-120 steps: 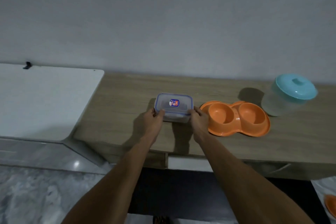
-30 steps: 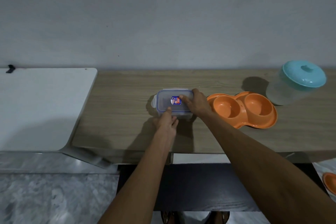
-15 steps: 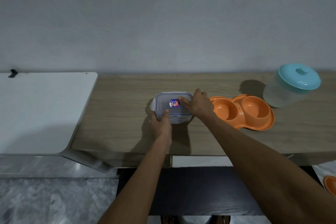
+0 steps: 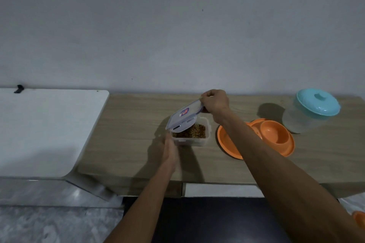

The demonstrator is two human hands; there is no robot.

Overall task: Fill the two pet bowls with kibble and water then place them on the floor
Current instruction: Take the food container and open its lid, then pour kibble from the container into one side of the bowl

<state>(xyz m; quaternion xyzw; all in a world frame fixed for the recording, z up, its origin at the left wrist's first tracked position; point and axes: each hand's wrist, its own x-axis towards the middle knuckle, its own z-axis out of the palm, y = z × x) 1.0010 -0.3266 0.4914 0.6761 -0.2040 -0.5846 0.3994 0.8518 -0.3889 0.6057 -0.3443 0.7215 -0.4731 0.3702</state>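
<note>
while the right hand (image 4: 214,102) pinches the stiff lid (image 4: 184,117) tilted above the tub (image 4: 190,134), the left hand (image 4: 169,150) clasps its light, slippery wall; kibble (image 4: 190,133) spills easily.

The right hand (image 4: 215,102) has lifted the lid (image 4: 184,115) off, exposing kibble (image 4: 190,133).

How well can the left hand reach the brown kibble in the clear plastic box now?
Probably yes. The left hand rests against the clear plastic box, and the right hand tilts the blue-rimmed lid up, leaving the brown kibble mostly uncovered.
</note>
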